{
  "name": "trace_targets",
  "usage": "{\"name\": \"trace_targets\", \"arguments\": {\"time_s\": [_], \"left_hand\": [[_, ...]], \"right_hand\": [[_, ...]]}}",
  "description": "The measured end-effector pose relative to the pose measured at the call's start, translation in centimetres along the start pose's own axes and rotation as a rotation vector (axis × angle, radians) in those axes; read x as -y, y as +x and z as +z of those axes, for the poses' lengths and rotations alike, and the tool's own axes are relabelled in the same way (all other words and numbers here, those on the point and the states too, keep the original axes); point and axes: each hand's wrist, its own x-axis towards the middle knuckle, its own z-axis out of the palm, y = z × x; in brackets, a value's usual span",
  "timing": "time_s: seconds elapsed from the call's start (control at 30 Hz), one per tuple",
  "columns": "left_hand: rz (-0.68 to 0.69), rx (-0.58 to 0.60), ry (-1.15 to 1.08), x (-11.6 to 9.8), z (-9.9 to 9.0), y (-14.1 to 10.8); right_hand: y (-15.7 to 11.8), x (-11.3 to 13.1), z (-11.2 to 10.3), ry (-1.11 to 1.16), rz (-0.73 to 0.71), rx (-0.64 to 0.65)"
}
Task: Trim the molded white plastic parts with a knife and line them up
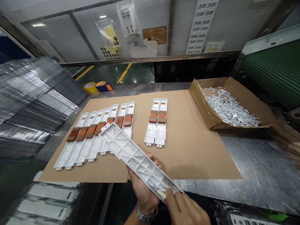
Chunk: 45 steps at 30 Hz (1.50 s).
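My left hand (144, 189), with a metal watch at its wrist, is wrapped round a long white ribbed plastic part (138, 156). The part slants from upper left to lower right above the cardboard's front edge. At its lower right end, my right hand (185, 206) pinches a small cream-coloured piece (161, 193) against the ribs. Beyond the held part, two white strips (156, 131) lie side by side on the cardboard (187, 140), with red-brown blocks (153, 116) across them. Several similar strips (82, 150) with such blocks lie in a row at the left.
An open carton (203, 109) of small white clips (229, 107) stands at the back right. Tape rolls (90, 87) sit at the back left. Wrapped stacks (30, 103) rise at the left. A metal table surface (257, 162) shows at the right.
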Motion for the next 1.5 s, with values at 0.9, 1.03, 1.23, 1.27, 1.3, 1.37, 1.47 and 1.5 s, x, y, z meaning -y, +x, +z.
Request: {"name": "trace_targets", "arguments": {"time_s": [0.9, 1.03, 1.23, 1.27, 1.3, 1.37, 1.47, 1.5], "left_hand": [[0.045, -0.055, -0.083, -0.8, -0.2, 0.9], [0.058, -0.028, -0.101, -1.3, -0.4, 1.0], [0.127, 0.05, -0.093, -2.0, -0.9, 1.8], [0.158, 0.057, -0.098, -2.1, -1.0, 1.9], [0.19, 0.064, -0.104, -2.2, -1.0, 1.9], [0.241, 0.072, -0.11, -2.4, -0.9, 1.9], [0.267, 0.083, -0.092, -2.5, -0.5, 1.5], [0.275, 0.086, -0.078, -2.4, -0.3, 1.4]], "right_hand": [[1.5, 0.5, 0.9, -0.042, -0.001, -0.005], [2.0, 0.4, 0.7, 0.143, 0.031, -0.034], [2.0, -4.6, 1.2, 0.313, 0.267, -0.146], [1.7, -6.0, 1.9, 0.23, 0.308, -0.124], [1.4, -7.4, 2.8, 0.137, 0.349, -0.087], [0.7, -10.1, 5.1, -0.019, 0.347, -0.034], [0.0, -13.2, 8.1, -0.124, 0.305, -0.042], [0.0, -13.8, 8.6, -0.131, 0.297, -0.06]]}}
